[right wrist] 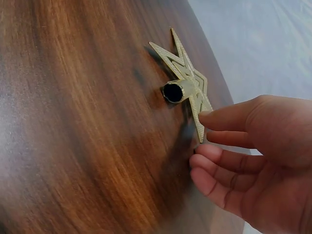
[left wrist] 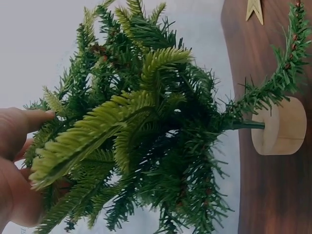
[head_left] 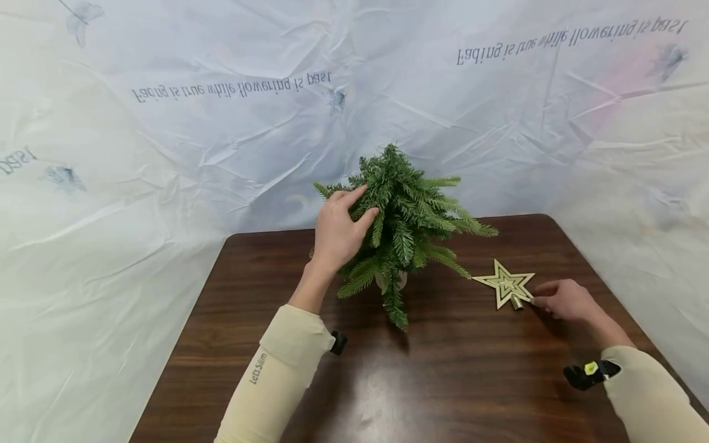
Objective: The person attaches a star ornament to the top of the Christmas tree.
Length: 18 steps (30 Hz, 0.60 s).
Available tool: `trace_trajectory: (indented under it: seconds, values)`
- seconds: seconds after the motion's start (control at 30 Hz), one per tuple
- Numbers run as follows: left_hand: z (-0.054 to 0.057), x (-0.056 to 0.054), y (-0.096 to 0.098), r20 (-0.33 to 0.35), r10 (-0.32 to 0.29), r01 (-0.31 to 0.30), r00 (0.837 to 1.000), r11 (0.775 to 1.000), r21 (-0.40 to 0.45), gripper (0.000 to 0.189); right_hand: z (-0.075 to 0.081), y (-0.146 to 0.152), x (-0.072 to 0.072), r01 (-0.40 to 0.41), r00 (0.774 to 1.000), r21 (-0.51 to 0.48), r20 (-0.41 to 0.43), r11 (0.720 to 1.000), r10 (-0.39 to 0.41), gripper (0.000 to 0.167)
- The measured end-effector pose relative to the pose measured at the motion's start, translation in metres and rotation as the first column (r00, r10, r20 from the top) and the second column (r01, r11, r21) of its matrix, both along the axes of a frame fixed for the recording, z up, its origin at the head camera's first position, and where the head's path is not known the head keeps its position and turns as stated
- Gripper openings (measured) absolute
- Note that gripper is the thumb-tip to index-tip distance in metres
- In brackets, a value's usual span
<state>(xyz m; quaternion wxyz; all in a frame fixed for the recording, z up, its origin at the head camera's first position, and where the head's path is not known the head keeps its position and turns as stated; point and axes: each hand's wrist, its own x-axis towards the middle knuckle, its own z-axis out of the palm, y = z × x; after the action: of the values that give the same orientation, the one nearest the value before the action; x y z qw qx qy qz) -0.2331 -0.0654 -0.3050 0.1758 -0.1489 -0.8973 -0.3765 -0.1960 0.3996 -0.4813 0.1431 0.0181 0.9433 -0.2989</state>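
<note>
A small artificial Christmas tree (head_left: 401,212) with green branches stands on a round wooden base (left wrist: 287,126). At its upper left side my left hand (head_left: 340,231) touches the branches, index finger and thumb extended apart; some of its fingers are hidden by needles in the left wrist view. To the right of the tree, my right hand (head_left: 567,299) pinches one point of a gold star tree topper (head_left: 506,284) between thumb and fingers. The star's hollow round socket (right wrist: 174,92) faces the near side, and the star is tilted close over the tabletop in the right wrist view.
Both things are on a dark brown wooden table (head_left: 443,381) with rounded far corners. White sheeting (head_left: 249,135) printed with lettering and flowers hangs behind and beside the table. Each forearm wears a cream sleeve and a black wrist camera (head_left: 589,374).
</note>
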Motion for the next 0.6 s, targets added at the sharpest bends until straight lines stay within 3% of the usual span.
trace_trajectory:
  seconds: [0.17, 0.43, 0.6]
  values:
    - [-0.002, 0.001, 0.002, -0.006, 0.007, -0.006, 1.000, 0.999, 0.051, 0.051, -0.006, -0.002, 0.001, 0.029, 0.999, -0.051, -0.022, 0.998, -0.030, 0.046]
    - [-0.007, -0.001, 0.002, -0.007, 0.005, -0.005, 1.000, 0.995, 0.098, 0.051, -0.014, -0.005, 0.005, 0.071, 0.995, -0.045, -0.067, 0.996, -0.074, 0.038]
    - [-0.008, -0.003, 0.001, 0.000, -0.005, 0.005, 1.000, 0.992, 0.128, 0.051, -0.017, -0.005, 0.005, 0.094, 0.993, -0.123, -0.058, 0.988, -0.102, 0.040]
